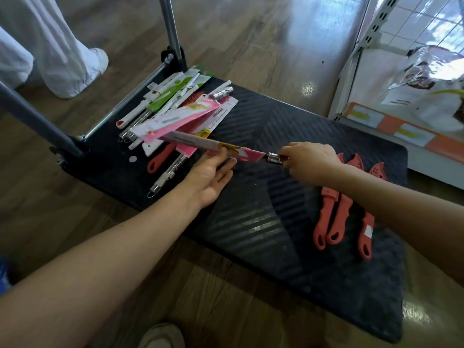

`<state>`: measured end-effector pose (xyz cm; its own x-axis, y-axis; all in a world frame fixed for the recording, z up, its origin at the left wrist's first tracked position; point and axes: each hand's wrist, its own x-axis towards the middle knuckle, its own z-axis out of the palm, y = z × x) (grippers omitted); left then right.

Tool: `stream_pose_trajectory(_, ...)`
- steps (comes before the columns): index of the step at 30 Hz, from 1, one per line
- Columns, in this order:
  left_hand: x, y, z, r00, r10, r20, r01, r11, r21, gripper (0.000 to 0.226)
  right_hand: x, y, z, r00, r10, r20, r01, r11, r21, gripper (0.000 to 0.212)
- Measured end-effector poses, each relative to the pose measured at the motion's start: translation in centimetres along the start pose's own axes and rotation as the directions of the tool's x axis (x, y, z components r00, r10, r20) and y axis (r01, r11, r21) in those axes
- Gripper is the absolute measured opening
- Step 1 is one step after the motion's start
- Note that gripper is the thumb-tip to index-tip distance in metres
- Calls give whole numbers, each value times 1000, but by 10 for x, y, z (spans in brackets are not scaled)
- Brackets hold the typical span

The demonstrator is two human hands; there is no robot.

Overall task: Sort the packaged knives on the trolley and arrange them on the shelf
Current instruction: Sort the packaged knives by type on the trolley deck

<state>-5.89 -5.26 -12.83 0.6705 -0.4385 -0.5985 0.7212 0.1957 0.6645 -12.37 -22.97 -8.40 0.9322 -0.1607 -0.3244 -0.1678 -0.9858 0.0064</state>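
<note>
My right hand (310,163) grips the knife (221,146) by its handle, over the trolley (288,116). My left hand (211,178), palm up with fingers straight, touches its sleeve.

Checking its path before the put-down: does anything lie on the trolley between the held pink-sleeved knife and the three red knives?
Nothing visible does. The right hand grips the pink-sleeved knife by its handle over bare trolley mat, and the red knives lie beyond, with only the right forearm crossing above them.
</note>
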Motion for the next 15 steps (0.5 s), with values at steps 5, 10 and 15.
stream_pose_trajectory(5, -4, 3, 4, 985, 160, -66, -156, 986, 58, 10, -5, -6, 0, 984, 12, 180, -57, 967, 249, 25)
stream_pose_trajectory(10, -7, 7, 9, 940, 297, -169, -291, 955, 64, 19, -18, -21, 7, 967, -61, 247, -89, 829, 552, 27)
stream_pose_trajectory(15, -9, 0, 10, 782, 524, -338, -465, 851, 243, 27, -33, -48, 25, 891, -167, 423, -302, 477, 825, 31)
